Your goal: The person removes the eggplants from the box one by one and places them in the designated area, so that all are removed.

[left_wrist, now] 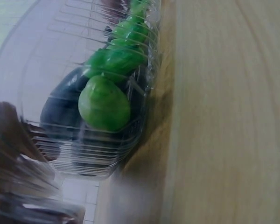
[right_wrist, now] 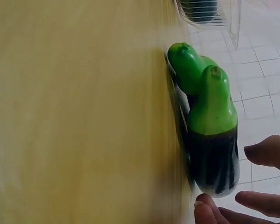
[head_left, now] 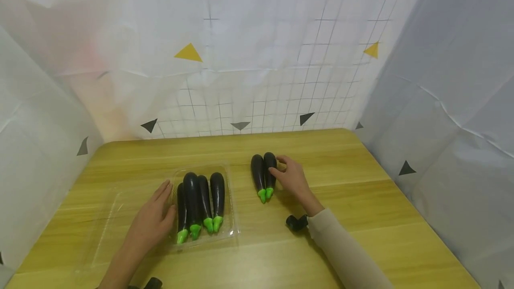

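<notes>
A clear plastic clamshell box (head_left: 230, 208) holds several dark purple eggplants (head_left: 192, 200) with green stem ends. My left hand (head_left: 150, 222) rests along the box's left side, fingers extended; the left wrist view shows its fingers (left_wrist: 9, 130) at the clear wall. To the right of the box, two more eggplants lie side by side on the table, a left one (head_left: 257, 173) and a right one (head_left: 269, 164). My right hand (head_left: 293, 177) reaches beside the right one. Its thumb and fingers (right_wrist: 266, 151) are spread around that eggplant's dark end (right_wrist: 214, 163), without gripping it.
The box's clear lid (head_left: 108, 222) lies folded open to the left, beneath the left forearm. A black wrist-worn piece (head_left: 296, 223) sits by the right cuff. White sheets (head_left: 257, 35) with grid lines and triangles enclose the wooden table (head_left: 273, 253) at back and sides.
</notes>
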A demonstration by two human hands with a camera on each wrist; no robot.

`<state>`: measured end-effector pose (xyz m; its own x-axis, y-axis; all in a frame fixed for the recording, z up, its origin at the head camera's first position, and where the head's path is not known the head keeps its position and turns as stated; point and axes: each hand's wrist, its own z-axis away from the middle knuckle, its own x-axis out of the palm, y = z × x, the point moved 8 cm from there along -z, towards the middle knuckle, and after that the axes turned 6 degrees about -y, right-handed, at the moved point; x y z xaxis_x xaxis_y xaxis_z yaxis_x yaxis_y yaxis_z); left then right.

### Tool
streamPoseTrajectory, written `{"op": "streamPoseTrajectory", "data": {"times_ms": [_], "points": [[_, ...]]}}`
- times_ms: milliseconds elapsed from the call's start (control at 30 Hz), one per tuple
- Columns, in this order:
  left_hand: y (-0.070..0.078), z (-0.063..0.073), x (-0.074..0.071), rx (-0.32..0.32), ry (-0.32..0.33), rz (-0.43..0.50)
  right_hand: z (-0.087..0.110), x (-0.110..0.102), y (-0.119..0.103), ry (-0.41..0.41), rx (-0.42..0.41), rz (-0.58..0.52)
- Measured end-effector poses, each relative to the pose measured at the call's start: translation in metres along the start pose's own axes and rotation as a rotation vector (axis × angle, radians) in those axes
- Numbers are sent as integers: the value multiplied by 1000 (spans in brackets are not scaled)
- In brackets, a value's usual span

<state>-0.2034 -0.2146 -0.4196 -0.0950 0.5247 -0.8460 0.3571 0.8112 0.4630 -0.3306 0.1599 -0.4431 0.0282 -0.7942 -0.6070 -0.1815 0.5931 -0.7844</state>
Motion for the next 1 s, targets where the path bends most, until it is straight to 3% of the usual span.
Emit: {"op": "streamPoseTrajectory", "data": {"times_ms": [567, 1000], "points": [[2, 1, -2, -20, -20, 10, -1, -17, -13, 48, -13, 11], [4, 1, -3, 32, 32, -11, 3, -25, -24, 64, -49, -14]]}}
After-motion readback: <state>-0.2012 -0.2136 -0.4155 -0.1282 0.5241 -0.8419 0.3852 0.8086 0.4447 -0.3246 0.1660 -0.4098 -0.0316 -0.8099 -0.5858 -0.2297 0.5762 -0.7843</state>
